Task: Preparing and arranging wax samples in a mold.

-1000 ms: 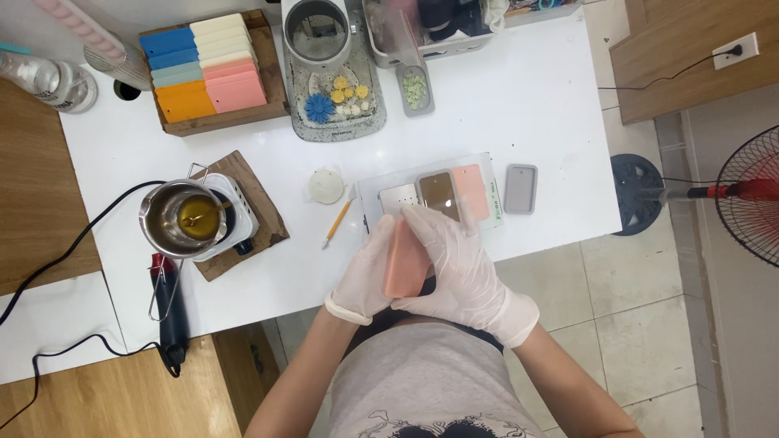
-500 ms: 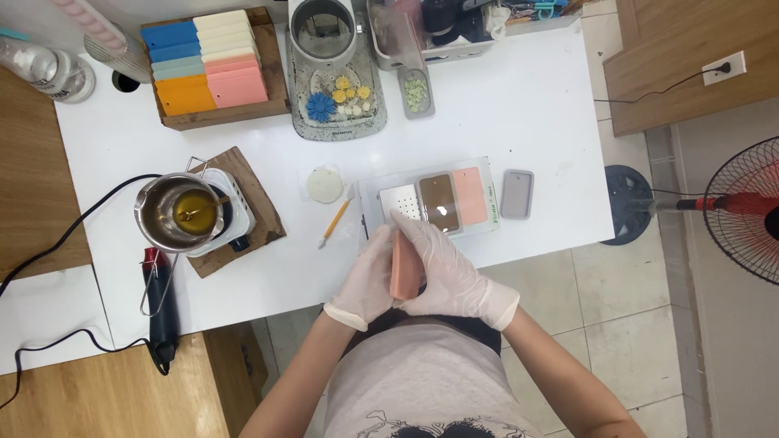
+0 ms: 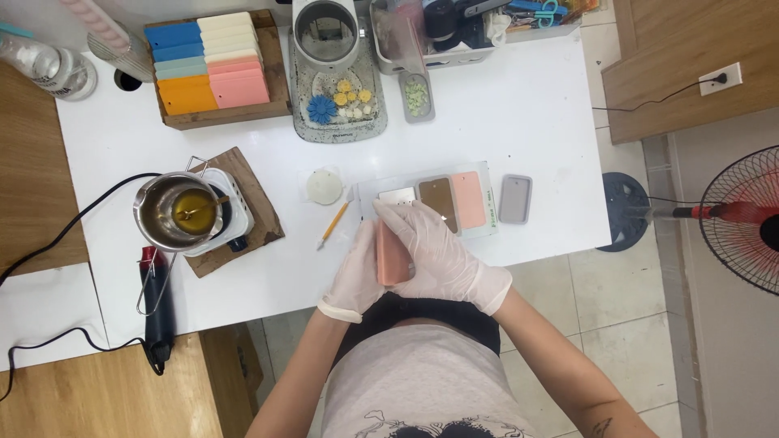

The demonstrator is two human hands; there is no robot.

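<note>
Pink slab held between both gloved hands over tabletop front edge, long axis fore-aft. L hand cups left face; R hand fingers pressed flat over top.

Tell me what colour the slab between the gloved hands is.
The slab is salmon pink, seen in the head view.

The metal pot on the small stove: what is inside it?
The metal pot holds a yellow-amber liquid with a thin stick or spoon resting in it. The liquid hides the bottom, and the pot covers most of the white stove beneath.
</note>
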